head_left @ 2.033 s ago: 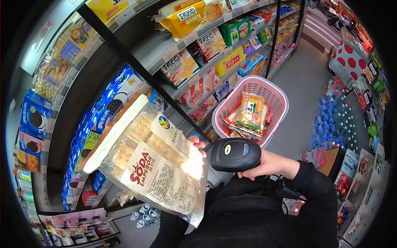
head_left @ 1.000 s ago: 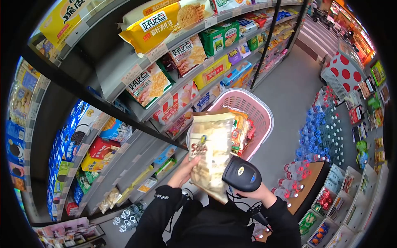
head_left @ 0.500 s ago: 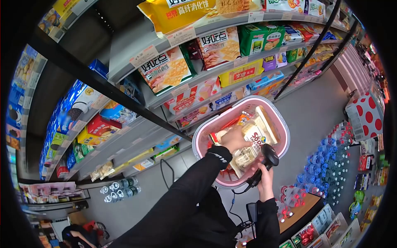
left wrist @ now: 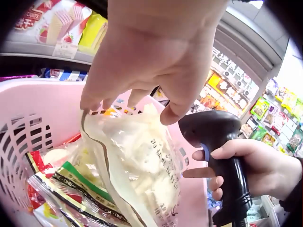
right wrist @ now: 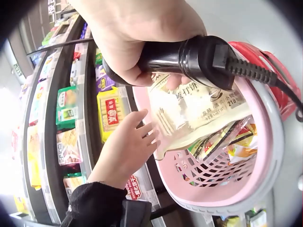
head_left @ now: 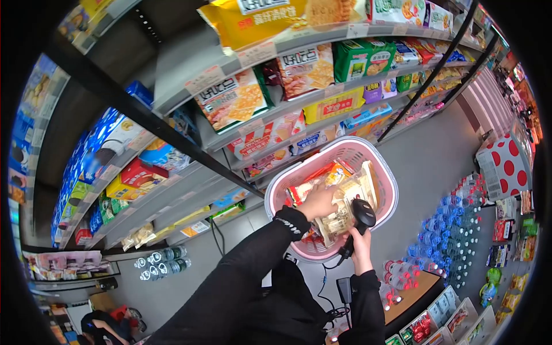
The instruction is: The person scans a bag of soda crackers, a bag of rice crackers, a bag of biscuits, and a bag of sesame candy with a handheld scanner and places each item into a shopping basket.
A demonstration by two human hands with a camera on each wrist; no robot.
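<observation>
A cream-and-clear cracker bag (head_left: 368, 185) lies in the pink basket (head_left: 390, 201) on top of other snack packs. My left hand (head_left: 318, 204) reaches over the basket; the right wrist view shows this hand (right wrist: 127, 150) with fingers spread at the bag's (right wrist: 194, 120) edge. Seen from the left wrist, its fingertips touch or hover by the bag's (left wrist: 142, 156) top edge; contact is unclear. My right hand (head_left: 361, 248) grips the handle of a black barcode scanner (head_left: 363, 213), whose head is over the basket's near right side. Its cable (right wrist: 284, 90) trails from the handle.
Shelves of biscuits (head_left: 230, 100) run along the left and far side. Bottled water (head_left: 448, 224) stands on the floor at right, with a dotted box (head_left: 506, 167) behind it. Snack bins (head_left: 445, 305) are at lower right, and a crouching person (head_left: 106, 328) at lower left.
The cracker bag has moved from my left hand, beside the shelves, down into the basket. My left hand has come off its grip. The scanner has stayed in my right hand, now above the basket.
</observation>
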